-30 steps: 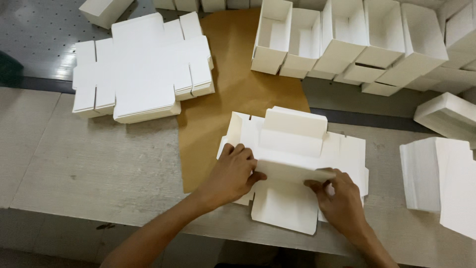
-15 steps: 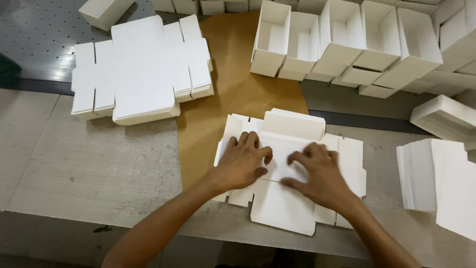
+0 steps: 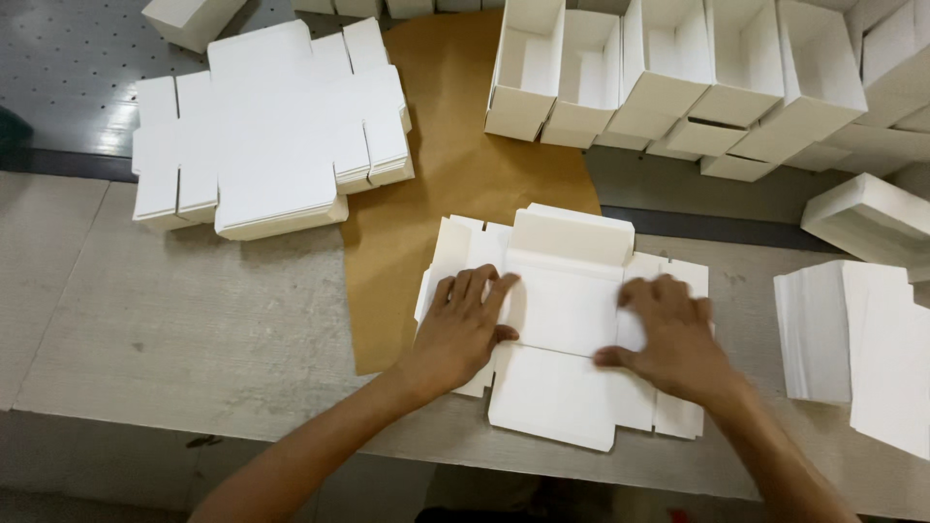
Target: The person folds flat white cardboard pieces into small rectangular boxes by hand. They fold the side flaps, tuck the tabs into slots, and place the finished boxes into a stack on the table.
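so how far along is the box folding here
Done: a row of folded white open-top cardboard boxes stands at the back. In hand: left hand and right hand press flat on one white die-cut cardboard blank, back flap raised. Left: the stack of flat white blanks.

Matt white card blank — smooth

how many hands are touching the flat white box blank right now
2. The left hand presses flat on the left part of the box blank; the right hand presses on its right part. No other hands show.
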